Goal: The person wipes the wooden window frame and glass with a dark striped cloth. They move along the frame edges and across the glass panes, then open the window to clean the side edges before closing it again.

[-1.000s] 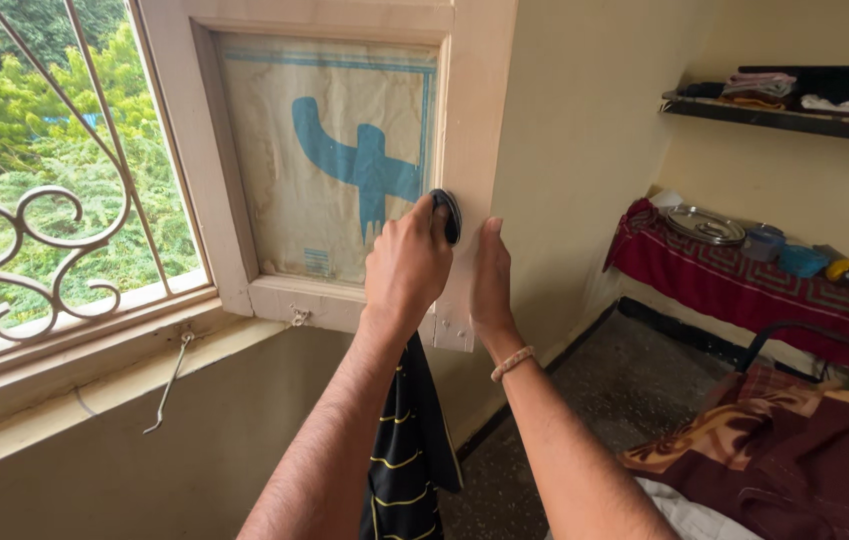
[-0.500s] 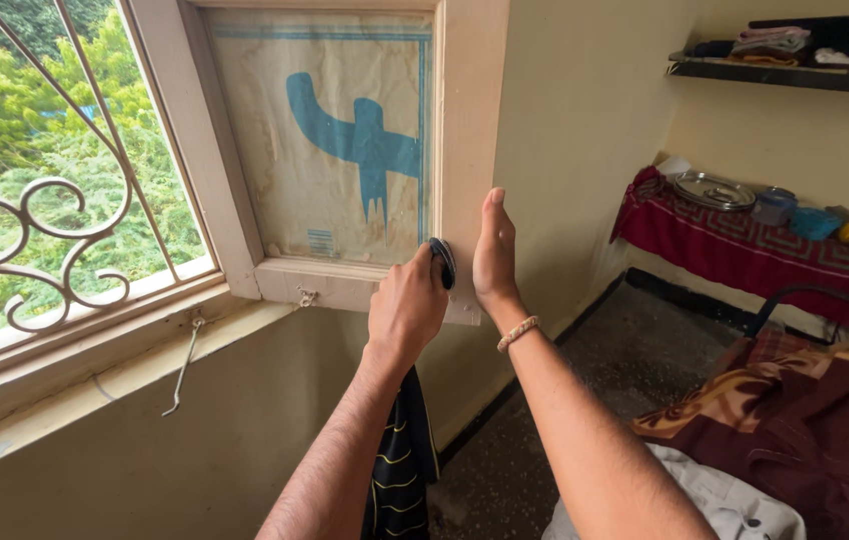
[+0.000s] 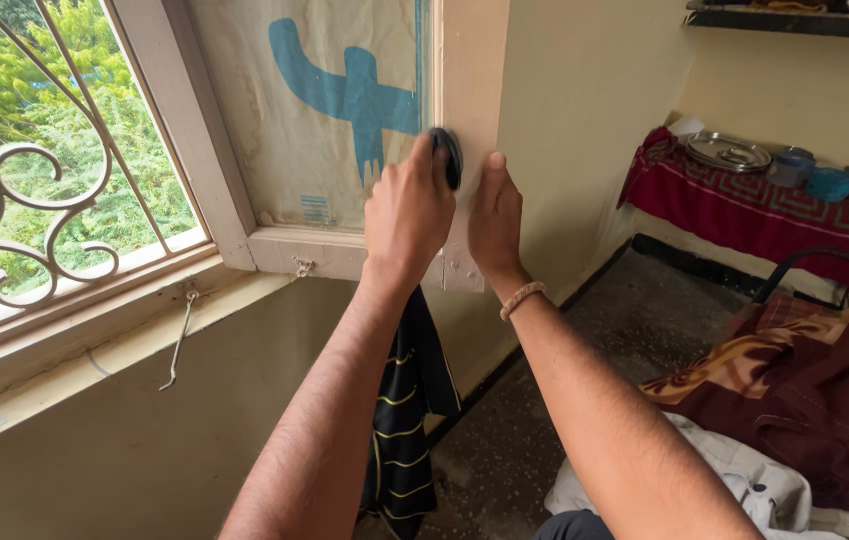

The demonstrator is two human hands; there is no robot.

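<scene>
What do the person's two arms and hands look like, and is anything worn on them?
Both arms are bare from the hands back to the bottom edge of the picture; no sleeves and no gloves are in view. The left hand wears nothing visible. The right hand has a thin bracelet of small pale beads around its wrist. No rings or watch show.

The left hand (image 3: 409, 210) now sits higher on the window shutter frame (image 3: 469, 100), pressing the dark round object (image 3: 447, 157) against it, and the right hand (image 3: 494, 215) lies flat just beside it, no longer raised edge-on.
</scene>
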